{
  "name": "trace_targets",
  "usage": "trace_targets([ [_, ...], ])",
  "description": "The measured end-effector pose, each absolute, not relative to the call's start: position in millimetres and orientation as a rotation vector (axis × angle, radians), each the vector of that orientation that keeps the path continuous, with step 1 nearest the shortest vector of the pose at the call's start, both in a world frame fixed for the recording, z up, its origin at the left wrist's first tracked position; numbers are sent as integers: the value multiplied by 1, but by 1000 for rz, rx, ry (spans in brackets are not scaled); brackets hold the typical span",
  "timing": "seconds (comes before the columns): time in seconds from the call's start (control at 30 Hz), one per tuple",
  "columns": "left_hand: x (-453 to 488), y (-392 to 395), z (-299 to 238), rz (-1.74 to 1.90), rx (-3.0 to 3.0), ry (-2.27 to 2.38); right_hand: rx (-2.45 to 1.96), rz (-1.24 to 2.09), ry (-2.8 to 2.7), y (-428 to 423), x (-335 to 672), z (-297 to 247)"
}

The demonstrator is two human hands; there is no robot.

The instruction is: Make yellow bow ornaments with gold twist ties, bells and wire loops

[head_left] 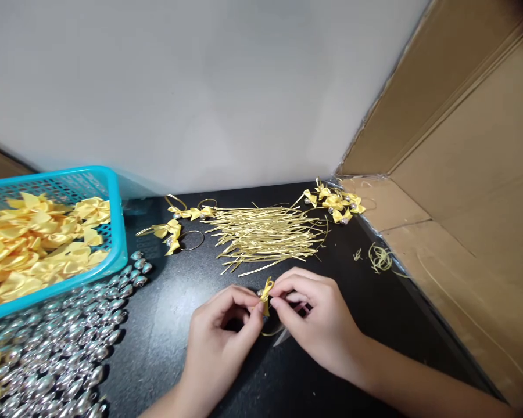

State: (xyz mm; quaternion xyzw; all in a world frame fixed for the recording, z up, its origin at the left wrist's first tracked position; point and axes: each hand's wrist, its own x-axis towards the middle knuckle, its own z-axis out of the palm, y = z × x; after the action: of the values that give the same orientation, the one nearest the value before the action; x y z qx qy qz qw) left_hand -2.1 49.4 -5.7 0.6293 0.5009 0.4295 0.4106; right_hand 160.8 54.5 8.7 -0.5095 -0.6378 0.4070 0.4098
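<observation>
My left hand is closed, thumb and forefinger pinching a small yellow ribbon bow from its left side. The fingertips of my right hand pinch at the bow's right edge. A silver bell-like bead peeks out beside the bow, partly covered by fingers. Beneath the hands, a thin gold cord curves down. A pointed blade sticks out under my right hand, and something pinkish shows inside that palm; it looks like small scissors, mostly hidden.
Gold cords lie piled beyond the hands. Finished-looking bows with beads sit left and right of them. A turquoise basket holds yellow bows; silver beads spread before it. Cord scraps lie near the cardboard wall.
</observation>
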Motion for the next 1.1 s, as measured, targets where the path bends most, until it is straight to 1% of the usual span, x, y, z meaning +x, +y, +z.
trace_targets([
  [0.3, -2, 48, -10, 1055, 1698, 1279, -1302, 933, -1686, 53, 158, 8],
  [0.73, -1, 48, -7, 1075, 1627, 1244, -1337, 879, -1637, 52, 156, 4],
  [0.93, 0, 48, -7, 1096, 1575, 1273, -1395, 1021, -1484, 53, 154, 2],
  [1.1, -1, 49, -7, 1104, 1617, 1251, -1308, 1194, -1293, 53, 153, 2],
])
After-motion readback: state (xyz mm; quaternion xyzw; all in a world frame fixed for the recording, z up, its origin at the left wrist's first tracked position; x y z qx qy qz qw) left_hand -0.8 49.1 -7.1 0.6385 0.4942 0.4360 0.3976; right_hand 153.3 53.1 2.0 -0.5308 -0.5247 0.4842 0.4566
